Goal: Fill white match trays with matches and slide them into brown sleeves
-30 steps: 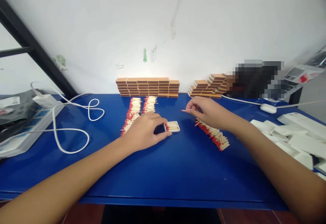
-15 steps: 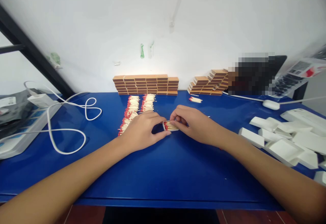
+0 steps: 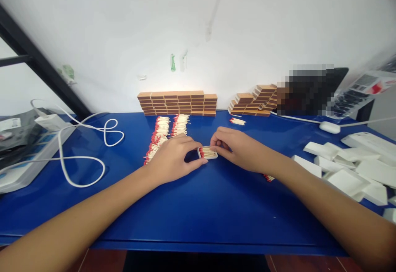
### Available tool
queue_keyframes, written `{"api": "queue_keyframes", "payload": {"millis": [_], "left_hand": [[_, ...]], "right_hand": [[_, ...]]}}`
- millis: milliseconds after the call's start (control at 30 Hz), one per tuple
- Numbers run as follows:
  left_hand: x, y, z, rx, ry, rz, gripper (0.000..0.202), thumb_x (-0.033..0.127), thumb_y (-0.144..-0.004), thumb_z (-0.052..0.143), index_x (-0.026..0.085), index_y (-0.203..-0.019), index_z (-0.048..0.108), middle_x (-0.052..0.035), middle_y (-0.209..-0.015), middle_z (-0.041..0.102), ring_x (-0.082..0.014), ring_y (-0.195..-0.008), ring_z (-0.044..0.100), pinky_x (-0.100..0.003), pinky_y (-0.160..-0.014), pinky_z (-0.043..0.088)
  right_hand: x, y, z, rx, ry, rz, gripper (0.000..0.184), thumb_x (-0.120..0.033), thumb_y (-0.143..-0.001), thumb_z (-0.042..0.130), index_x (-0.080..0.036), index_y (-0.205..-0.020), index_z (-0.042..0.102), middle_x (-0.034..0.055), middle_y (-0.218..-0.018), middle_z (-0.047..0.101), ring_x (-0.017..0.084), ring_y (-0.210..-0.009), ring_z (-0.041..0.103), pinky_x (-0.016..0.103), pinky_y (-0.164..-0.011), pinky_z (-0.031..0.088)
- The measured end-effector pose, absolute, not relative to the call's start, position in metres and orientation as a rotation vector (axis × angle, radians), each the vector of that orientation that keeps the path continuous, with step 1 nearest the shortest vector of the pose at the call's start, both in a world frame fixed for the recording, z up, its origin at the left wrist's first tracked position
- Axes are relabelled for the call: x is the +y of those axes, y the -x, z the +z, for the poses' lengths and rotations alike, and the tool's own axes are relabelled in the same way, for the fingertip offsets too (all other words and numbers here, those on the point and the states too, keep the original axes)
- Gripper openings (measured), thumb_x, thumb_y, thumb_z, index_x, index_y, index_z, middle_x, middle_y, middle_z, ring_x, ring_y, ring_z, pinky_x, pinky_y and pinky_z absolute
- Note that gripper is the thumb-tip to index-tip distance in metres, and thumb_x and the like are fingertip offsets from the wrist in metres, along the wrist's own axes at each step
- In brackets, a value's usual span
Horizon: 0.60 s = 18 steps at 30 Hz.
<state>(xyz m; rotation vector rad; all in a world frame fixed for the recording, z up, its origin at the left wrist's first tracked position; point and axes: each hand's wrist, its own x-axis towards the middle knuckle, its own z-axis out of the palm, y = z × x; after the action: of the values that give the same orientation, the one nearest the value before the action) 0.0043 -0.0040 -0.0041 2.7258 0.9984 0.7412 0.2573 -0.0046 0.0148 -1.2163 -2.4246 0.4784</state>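
A small white matchbox tray (image 3: 212, 156) lies on the blue table, filled with red-headed matches (image 3: 206, 152). The thumb and fingers of my left hand (image 3: 173, 156) hold its left end. My right hand (image 3: 243, 148) is at the tray's right end, fingers curled and thumb close to them; whether anything sits between the fingertips is hidden. Beside and behind my left hand are piles of matches (image 3: 161, 127), partly covered by it. A small bundle of matches (image 3: 237, 121) rests behind my right hand. More match heads (image 3: 268, 177) peek out under my right forearm.
Stacked brown matchboxes (image 3: 176, 103) stand against the wall, with a second, stepped stack (image 3: 253, 102) to their right. Several white trays (image 3: 346, 181) are heaped at the right. White cable (image 3: 102, 169) loops near a power strip (image 3: 34, 164) on the left.
My right hand has drawn slightly right, off the matches, so more of the tray and its right end shows. My left hand has stayed in place.
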Motion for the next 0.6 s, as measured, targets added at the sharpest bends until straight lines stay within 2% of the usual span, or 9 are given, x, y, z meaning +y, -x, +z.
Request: {"api": "queue_keyframes", "payload": {"millis": [200,333,600], "left_hand": [[-0.0036,-0.0056,-0.0033,0.987,-2.731,0.747,0.029,0.045,-0.098,0.074,0.021,-0.116,0.073,-0.0059,-0.104,0.074,-0.0257,-0.097,0.069,-0.041,-0.084,0.055],[-0.0044,-0.0065,-0.0039,0.964,-2.727,0.746,0.030,0.045,-0.098,0.074,0.022,-0.118,0.073,-0.0058,-0.103,0.074,-0.0255,-0.098,0.069,-0.040,-0.084,0.055],[-0.0035,-0.0052,-0.0038,0.963,-2.720,0.724,0.030,0.044,-0.097,0.076,0.022,-0.116,0.073,-0.0059,-0.103,0.073,-0.0256,-0.096,0.069,-0.041,-0.084,0.055]], "right_hand": [[-0.0074,-0.2543,0.0137,-2.390,1.181,0.460,0.013,-0.022,-0.102,0.054,-0.022,-0.096,0.065,0.0052,-0.098,0.064,0.017,-0.080,0.059,0.032,-0.072,0.045],[-0.0076,-0.2543,0.0118,-2.372,1.185,0.467,0.009,-0.030,-0.102,0.058,-0.023,-0.099,0.063,0.0046,-0.098,0.064,0.018,-0.080,0.059,0.031,-0.071,0.045],[-0.0082,-0.2558,0.0145,-2.403,1.204,0.506,0.018,-0.041,-0.102,0.062,-0.024,-0.101,0.063,0.0040,-0.096,0.063,0.018,-0.080,0.057,0.032,-0.070,0.043]]}}
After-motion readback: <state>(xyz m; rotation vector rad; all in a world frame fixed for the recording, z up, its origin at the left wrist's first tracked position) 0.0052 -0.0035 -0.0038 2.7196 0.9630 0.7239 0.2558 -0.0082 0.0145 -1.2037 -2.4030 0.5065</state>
